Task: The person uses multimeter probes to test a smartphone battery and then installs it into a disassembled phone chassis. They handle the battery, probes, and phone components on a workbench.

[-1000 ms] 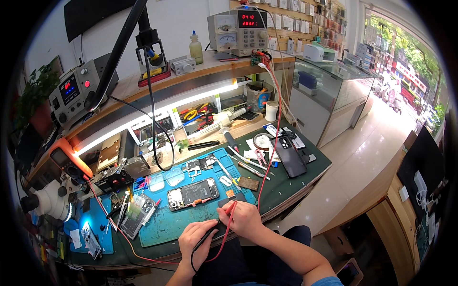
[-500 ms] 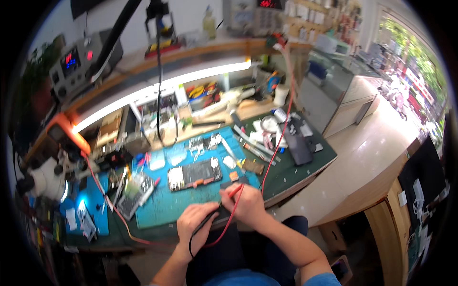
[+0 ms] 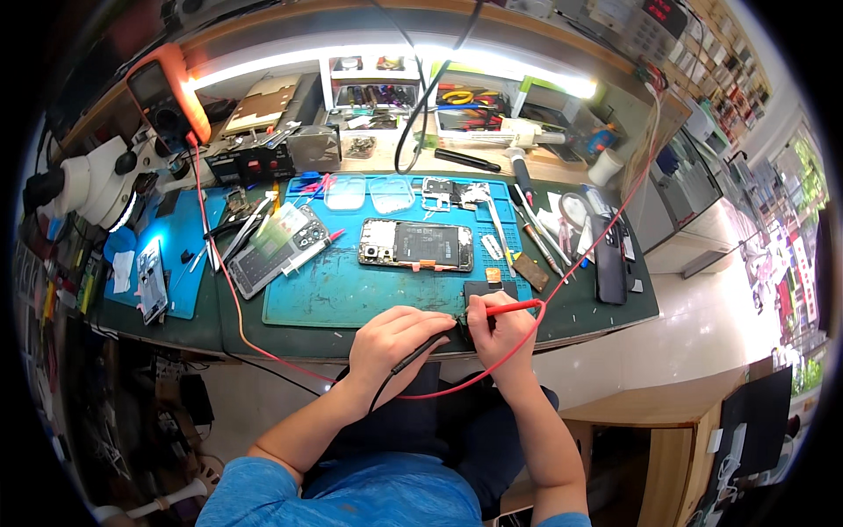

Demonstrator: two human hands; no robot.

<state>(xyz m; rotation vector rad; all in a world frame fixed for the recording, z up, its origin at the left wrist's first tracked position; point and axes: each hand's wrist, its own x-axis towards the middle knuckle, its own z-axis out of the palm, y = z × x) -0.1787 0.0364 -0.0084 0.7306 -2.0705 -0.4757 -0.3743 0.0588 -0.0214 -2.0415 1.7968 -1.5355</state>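
My left hand (image 3: 386,347) is closed around a black test probe (image 3: 420,351), its tip toward the mat's near right edge. Facing it, my right hand (image 3: 505,338) pinches a red test probe (image 3: 514,307) between thumb and fingers. The two probe tips come close together over a small dark piece at the bench edge; my fingers largely hide it, so I cannot tell its kind or whether the tips touch it. Just beyond lies a flat black part (image 3: 490,288). An opened phone (image 3: 421,244) with its battery exposed rests on the blue mat (image 3: 325,294).
An orange multimeter (image 3: 169,97) stands at the back left, with a red lead (image 3: 224,263) running down from it. A microscope (image 3: 88,180) is at far left. A phone housing (image 3: 277,255), plastic boxes (image 3: 345,193), tweezers (image 3: 500,228) and a dark phone (image 3: 610,268) lie around.
My view has swung so the bench sits differently, and it is sharper now. Both hands still hold their probes; the red one now points more sideways, toward the left.
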